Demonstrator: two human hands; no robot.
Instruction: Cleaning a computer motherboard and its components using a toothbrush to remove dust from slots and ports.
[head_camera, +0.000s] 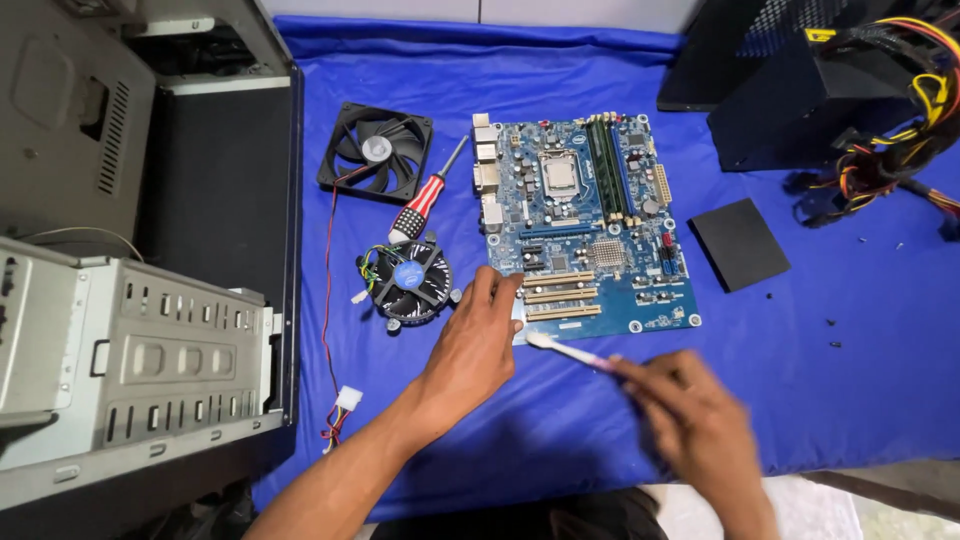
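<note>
A blue computer motherboard (590, 220) lies flat on a blue cloth (820, 330). My left hand (470, 350) rests its fingertips on the board's near left corner. My right hand (690, 415), blurred by motion, grips a thin white brush (565, 350) whose tip touches the board's near edge by the cream expansion slots. Left of the board lie a round processor cooler fan (408, 280), a red-handled screwdriver (428, 195) and a square black case fan (376, 150).
An open grey computer case (140, 330) fills the left side. A black power supply (800, 100) with coloured cables (890, 150) sits at the back right. A small black square pad (740, 243) and several loose screws (830, 330) lie right of the board.
</note>
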